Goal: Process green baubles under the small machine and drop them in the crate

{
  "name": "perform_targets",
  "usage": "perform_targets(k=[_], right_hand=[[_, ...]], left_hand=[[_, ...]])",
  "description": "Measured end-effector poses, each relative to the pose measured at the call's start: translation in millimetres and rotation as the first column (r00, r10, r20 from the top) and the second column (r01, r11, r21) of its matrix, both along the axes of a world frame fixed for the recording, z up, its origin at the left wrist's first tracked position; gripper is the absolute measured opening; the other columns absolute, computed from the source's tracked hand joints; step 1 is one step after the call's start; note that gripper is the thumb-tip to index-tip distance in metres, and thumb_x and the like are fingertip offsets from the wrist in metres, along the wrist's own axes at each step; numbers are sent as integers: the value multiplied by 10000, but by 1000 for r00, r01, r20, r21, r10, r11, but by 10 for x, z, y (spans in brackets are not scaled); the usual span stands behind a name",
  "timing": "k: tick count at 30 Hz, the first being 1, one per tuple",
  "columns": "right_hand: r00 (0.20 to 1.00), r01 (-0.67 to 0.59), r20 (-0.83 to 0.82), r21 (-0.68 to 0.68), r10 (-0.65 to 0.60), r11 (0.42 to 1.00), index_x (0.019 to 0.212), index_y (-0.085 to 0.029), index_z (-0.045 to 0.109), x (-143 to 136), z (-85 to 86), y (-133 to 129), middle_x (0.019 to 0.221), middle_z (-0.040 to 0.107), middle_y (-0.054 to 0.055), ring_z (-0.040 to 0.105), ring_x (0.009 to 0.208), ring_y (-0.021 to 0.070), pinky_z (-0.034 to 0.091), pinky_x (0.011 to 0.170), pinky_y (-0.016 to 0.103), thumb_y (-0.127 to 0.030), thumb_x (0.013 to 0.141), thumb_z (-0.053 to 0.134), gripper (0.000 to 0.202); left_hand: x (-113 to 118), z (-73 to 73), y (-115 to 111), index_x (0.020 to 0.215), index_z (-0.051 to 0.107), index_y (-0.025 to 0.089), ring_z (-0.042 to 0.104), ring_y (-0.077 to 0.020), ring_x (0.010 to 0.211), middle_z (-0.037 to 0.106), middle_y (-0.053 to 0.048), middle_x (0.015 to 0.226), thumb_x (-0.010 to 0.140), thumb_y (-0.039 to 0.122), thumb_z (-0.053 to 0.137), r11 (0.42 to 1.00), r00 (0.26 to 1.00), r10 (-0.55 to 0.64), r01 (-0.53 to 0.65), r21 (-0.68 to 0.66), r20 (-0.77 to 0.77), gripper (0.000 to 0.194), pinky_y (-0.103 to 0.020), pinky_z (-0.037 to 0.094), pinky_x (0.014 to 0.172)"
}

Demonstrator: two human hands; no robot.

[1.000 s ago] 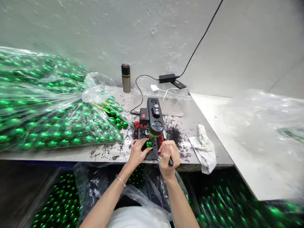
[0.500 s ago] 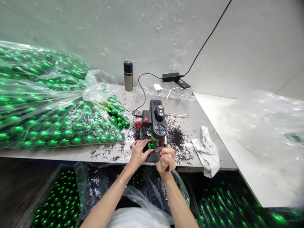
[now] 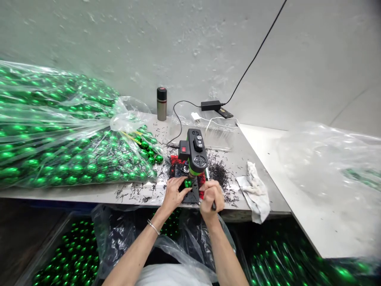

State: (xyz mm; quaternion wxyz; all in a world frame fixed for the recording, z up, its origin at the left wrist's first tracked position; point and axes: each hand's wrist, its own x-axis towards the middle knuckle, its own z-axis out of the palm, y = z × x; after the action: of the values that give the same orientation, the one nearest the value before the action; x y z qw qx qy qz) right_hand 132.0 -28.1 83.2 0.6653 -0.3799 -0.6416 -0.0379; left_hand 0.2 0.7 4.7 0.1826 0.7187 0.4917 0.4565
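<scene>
A small black machine (image 3: 197, 150) with a red switch stands on the table, its round head over a black base plate (image 3: 190, 195). Beneath the head sits a shiny green ball (image 3: 188, 182), between the thumb and fingers of my left hand (image 3: 174, 193). To the right of the plate, my right hand (image 3: 212, 198) is wrapped round a black lever handle (image 3: 213, 205), mostly hidden by the fingers. Red material and dark shavings (image 3: 218, 172) lie around the base.
A big clear bag of green balls (image 3: 68, 159) fills the left of the table (image 3: 89, 194). Behind the machine are a bottle (image 3: 161, 104), a power adapter (image 3: 210, 105) and a clear plastic tray (image 3: 220, 139). A white cloth (image 3: 255, 192) hangs over the front edge at right.
My right hand has moved slightly right and away from the machine with the handle. My left hand stays at the ball. The view has shifted a little.
</scene>
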Motion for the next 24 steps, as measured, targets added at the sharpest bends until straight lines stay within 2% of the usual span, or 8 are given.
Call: perform_targets(k=[4, 8, 11, 14, 17, 19, 21, 24], right_hand=[[992, 0, -126, -188, -24, 982, 698, -207, 492, -43, 370, -34, 672, 511, -19, 510, 590, 108, 393, 556, 269, -194, 990, 414, 303], [987, 19, -154, -172, -46, 985, 679, -205, 486, -97, 337, -62, 649, 507, -23, 500, 564, 105, 390, 550, 273, -199, 988, 428, 314], [980, -4, -197, -121, -20, 993, 632, -209, 441, -129, 192, -70, 646, 505, -17, 521, 579, 113, 414, 548, 274, -184, 984, 424, 353], [979, -23, -203, -101, 2, 995, 618, -211, 429, -128, 120, -72, 638, 495, -17, 528, 592, 118, 425, 547, 273, -176, 980, 425, 363], [984, -30, -178, -113, 9, 993, 627, -206, 445, -108, 111, -80, 656, 505, -11, 524, 598, 114, 417, 547, 271, -165, 976, 423, 352], [985, -32, -170, -129, 10, 991, 632, -205, 448, -98, 106, -87, 670, 514, -8, 523, 607, 112, 412, 555, 271, -157, 976, 416, 349], [986, -28, -168, -136, 5, 990, 633, -207, 444, -96, 99, -91, 672, 516, -6, 524, 616, 114, 412, 566, 274, -154, 977, 412, 350], [987, -18, -159, -119, -2, 993, 630, -211, 437, -99, 102, -93, 664, 518, -5, 522, 618, 121, 415, 569, 281, -152, 974, 415, 349]], left_hand=[[-163, 42, -309, 1259, 634, 209, 672, -279, 1063, 737, -111, 1138, 933, 339, 641, 997, 998, -3, 8, 74, -61, 351, -469, 493, 965], [-412, 152, -522, 1414, 506, 186, 611, -304, 1174, 673, -148, 1264, 926, 440, 633, 992, 980, 6, 19, 126, -197, 564, -474, 481, 990], [-546, 311, -260, 1357, 531, 171, 583, -309, 1197, 641, -163, 1295, 972, 358, 557, 984, 948, 168, -143, 109, -270, 429, -475, 466, 999], [-607, 464, 255, 1198, 593, 125, 584, -329, 1113, 636, -205, 1230, 975, 191, 473, 949, 876, 297, -316, 13, -380, 262, -492, 460, 949], [-611, 541, 719, 964, 614, 119, 602, -308, 980, 656, -160, 938, 902, 62, 493, 942, 871, 295, -334, -35, -393, 147, -474, 457, 918], [-608, 558, 913, 826, 581, 148, 610, -293, 936, 609, -99, 779, 853, 14, 520, 944, 881, 275, -323, -65, -386, 150, -452, 454, 923], [-622, 572, 1010, 746, 545, 174, 619, -289, 916, 575, -67, 711, 827, 5, 542, 948, 894, 248, -303, -94, -373, 187, -441, 455, 928], [-689, 614, 981, 764, 571, 172, 634, -294, 896, 609, -68, 720, 811, 48, 596, 953, 916, 217, -274, -132, -339, 135, -433, 474, 908]])
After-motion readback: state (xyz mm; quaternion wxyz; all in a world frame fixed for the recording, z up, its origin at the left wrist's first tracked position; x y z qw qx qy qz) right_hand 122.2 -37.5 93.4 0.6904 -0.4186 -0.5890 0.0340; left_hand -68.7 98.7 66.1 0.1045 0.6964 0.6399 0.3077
